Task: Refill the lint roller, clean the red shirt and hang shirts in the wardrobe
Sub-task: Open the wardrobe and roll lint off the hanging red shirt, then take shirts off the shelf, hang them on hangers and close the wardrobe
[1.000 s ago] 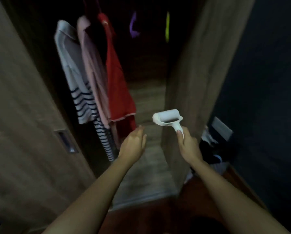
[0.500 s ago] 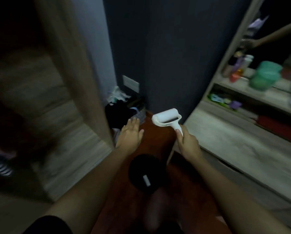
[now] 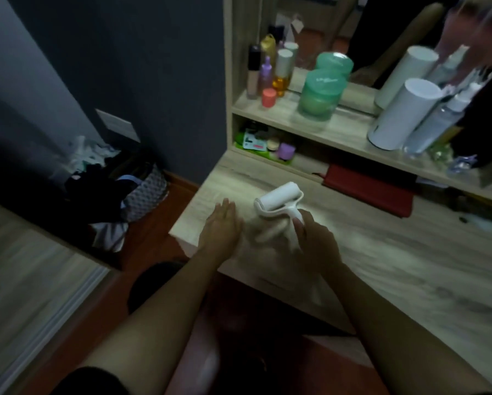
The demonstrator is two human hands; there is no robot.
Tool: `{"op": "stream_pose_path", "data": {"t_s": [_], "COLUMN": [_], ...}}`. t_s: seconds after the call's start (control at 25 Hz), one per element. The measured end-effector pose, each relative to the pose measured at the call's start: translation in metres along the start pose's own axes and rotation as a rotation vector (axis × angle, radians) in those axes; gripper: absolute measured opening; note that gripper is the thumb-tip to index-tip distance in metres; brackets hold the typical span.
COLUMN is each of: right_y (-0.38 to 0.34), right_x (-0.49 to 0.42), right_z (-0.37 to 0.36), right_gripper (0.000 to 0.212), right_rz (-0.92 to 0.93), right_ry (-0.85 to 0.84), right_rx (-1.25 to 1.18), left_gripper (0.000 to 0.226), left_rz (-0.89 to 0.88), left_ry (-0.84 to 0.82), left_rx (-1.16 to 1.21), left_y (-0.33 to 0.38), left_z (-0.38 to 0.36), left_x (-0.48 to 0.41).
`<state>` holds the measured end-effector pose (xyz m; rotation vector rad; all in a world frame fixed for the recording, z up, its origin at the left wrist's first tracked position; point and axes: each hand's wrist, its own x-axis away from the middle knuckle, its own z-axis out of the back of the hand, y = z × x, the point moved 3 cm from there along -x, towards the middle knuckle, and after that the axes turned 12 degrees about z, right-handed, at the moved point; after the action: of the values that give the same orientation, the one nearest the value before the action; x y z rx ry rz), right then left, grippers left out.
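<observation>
Lint roller (image 3: pixel 279 199) is held over the wooden table (image 3: pixel 381 252), its handle gripped by the right hand (image 3: pixel 314 238), roller end pointing away. Left hand (image 3: pixel 220 229) w/ fingers straight, holding nothing, hovers just beside it.

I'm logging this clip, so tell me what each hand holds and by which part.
The right hand grips the white plastic lint roller by its handle; the left hand, fingers straight, holds nothing.
</observation>
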<state>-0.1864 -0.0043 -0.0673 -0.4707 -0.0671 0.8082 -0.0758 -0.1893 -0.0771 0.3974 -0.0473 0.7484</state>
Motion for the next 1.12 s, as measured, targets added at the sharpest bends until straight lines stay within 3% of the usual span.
{"op": "stream_pose_path", "data": {"t_s": [0.24, 0.4, 0.52, 0.72, 0.88, 1.12], "right_y": [0.055, 0.061, 0.061, 0.044, -0.054, -0.317], "right_x": [-0.019, -0.024, -0.026, -0.029, -0.084, -0.157], "right_z": [-0.017, -0.019, -0.017, -0.002, 0.046, 0.127], "right_gripper": [0.051, 0.050, 0.046, 0.050, 0.045, 0.042], "right_rz": [-0.004, -0.045, 0.001, -0.004, 0.272, 0.773], "right_ry": [-0.107, -0.024, 0.071, 0.081, 0.243, 0.401], "right_rx": [-0.131, -0.192, -0.052, 0.171, 0.077, -0.038], "left_gripper": [0.056, 0.055, 0.055, 0.058, 0.057, 0.057], "left_rz": [0.032, 0.074, 0.067, -0.001, 0.008, 0.069], "left_ry": [-0.033, -0.004, -0.041, -0.051, 0.165, 0.624], "left_rx": [-0.074, -0.078, -0.062, 0.017, -0.036, -0.156], "left_y": [0.043, 0.046, 0.047, 0.041, 0.007, -0.092], "left_z": [-0.061, -0.070, -0.069, -0.019, 0.100, 0.341], "left_x": [-0.028, -0.029, -0.029, -0.025, -0.026, 0.039]}}
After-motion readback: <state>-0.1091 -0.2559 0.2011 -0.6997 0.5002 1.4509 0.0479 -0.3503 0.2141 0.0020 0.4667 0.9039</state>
